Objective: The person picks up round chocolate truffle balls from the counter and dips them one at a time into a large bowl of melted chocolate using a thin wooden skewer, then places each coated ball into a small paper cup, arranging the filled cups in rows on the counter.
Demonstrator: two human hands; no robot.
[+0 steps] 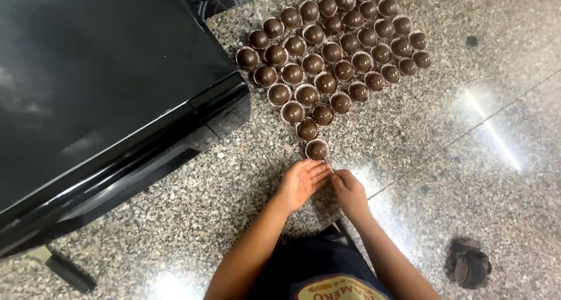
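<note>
Apron (pixel 318 271) edge is showing at the bottom, both forearms reaching forward over the granite counter (pixel 467 160). Left hand (pixel 301 183) is lying half open, fingers curled loosely, palm cupping toward the right. Right hand (pixel 349 190) is pinching something thin and pale at the fingertips, probably a paper cup (pixel 329 167); too small to tell for sure. The hands are touching at the fingertips, just below the nearest chocolate ball (pixel 317 150), which is sitting in its own paper cup at the tip of the batch.

Judgement: the hands are working a cup open. Doing it well means keeping the pinch light so the pleats aren't crushing, and keeping knuckles clear of that nearest ball.

Further out, the chocolate balls (pixel 333 54) are sitting in tight diagonal rows, cups touching, so a nudge to one is likely shoving its neighbours. Black glossy appliance (pixel 105 101) is filling the left side, its corner close to the rows. A dark stack of spare cups (pixel 467 264) is lying well apart on the right. Nothing is blocking the space between hands and batch.
</note>
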